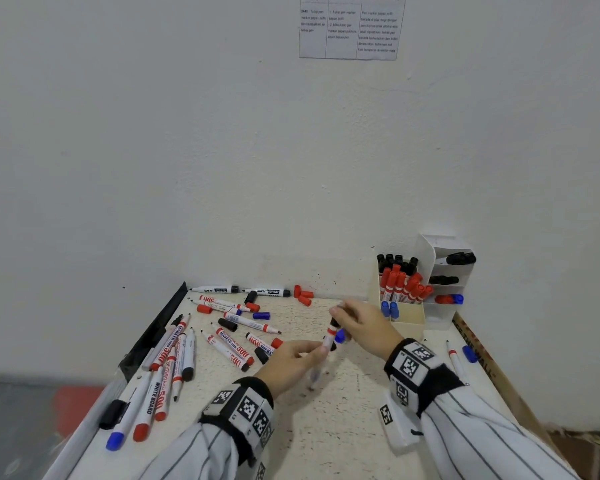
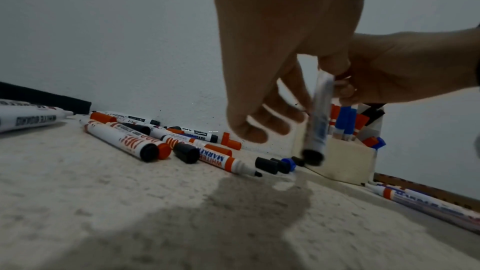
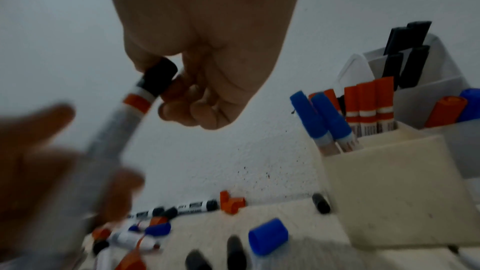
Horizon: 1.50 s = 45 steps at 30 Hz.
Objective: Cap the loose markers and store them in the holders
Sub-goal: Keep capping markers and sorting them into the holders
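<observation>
My left hand [image 1: 317, 351] pinches the barrel of a white marker with a red band [image 1: 330, 336], held nearly upright above the table. My right hand [image 1: 338, 313] pinches a black cap [image 3: 159, 77] sitting on the marker's top end. In the left wrist view the marker [image 2: 319, 114] hangs blurred from my left hand [image 2: 322, 65], black rear end down. Several loose markers [image 1: 232, 348] and loose caps [image 1: 303, 294] lie to the left. The cream holder [image 1: 409, 323] and the white tiered holder [image 1: 442, 315] stand at the back right with capped markers in them.
A wall runs close behind the table [image 1: 326, 427]. A black strip [image 1: 156, 327] borders its left edge. One uncapped marker [image 1: 456, 362] and a blue cap [image 1: 469, 354] lie at the right edge. Another blue cap [image 3: 269, 236] and black caps lie under my hands.
</observation>
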Motion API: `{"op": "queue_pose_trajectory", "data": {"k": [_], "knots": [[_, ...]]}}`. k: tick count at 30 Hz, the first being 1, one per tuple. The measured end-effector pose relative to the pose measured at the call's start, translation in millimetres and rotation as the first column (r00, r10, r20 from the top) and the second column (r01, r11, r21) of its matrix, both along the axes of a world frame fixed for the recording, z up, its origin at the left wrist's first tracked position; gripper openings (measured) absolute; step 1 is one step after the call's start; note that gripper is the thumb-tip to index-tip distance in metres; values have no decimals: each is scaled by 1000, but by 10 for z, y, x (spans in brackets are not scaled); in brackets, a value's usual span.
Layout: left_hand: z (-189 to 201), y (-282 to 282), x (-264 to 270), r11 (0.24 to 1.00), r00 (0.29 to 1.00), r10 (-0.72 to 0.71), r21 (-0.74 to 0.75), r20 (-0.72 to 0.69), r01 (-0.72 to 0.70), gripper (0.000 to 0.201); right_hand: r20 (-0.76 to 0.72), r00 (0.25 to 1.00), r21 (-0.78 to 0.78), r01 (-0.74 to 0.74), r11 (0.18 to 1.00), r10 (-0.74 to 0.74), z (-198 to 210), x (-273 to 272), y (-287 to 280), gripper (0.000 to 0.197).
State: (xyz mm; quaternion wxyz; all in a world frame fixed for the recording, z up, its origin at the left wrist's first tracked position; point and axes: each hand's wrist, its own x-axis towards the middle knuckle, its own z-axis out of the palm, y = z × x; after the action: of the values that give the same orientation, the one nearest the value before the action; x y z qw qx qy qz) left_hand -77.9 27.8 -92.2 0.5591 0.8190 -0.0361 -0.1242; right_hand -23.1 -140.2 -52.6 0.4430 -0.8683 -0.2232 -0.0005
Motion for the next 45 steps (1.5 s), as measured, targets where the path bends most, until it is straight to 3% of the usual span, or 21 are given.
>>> {"op": "queue_pose_trajectory", "data": {"k": [2,5,7,11,16,23,26,29,32,35,38,41,45], "knots": [[-53,66,111,966,1000,-28,257,9,25,45,25,998,88,48,995,-50,185,74,-86,10],[-125,143,198,734,998,-46,679,42,6,38,84,975,256,179,950,-206,453,283,-267,15],[-162,157,220,631,995,-47,774,93,-43,34,129,934,330,276,903,-333,595,466,-415,22],[-245,147,325,615,989,-105,789,107,-21,36,259,840,350,379,856,-477,748,792,-641,17],[-328,118,478,631,980,-176,775,91,41,33,260,832,155,465,871,-491,729,1056,-756,16],[-386,139,543,645,968,-175,764,179,-24,20,313,818,-44,520,853,-483,706,1249,-768,24],[-368,165,573,692,953,-175,720,248,-60,23,279,855,-123,483,867,-437,666,1310,-726,23],[-330,157,572,726,910,-167,672,379,-146,23,341,854,-255,487,835,-394,580,1367,-729,22],[-244,136,551,788,862,-58,554,504,-270,33,340,831,-234,528,816,-440,540,1369,-716,22],[-182,156,615,840,855,21,455,519,-297,25,403,797,-270,572,774,-449,517,1341,-673,16],[-160,179,680,869,827,146,328,543,-369,20,308,880,-512,474,717,-361,464,1286,-600,27],[-112,170,692,880,786,258,200,561,-432,25,174,937,-577,347,740,-304,397,1309,-577,32],[-70,178,726,868,735,420,0,533,-496,25,123,949,-682,293,670,-289,372,1326,-554,34]]}}
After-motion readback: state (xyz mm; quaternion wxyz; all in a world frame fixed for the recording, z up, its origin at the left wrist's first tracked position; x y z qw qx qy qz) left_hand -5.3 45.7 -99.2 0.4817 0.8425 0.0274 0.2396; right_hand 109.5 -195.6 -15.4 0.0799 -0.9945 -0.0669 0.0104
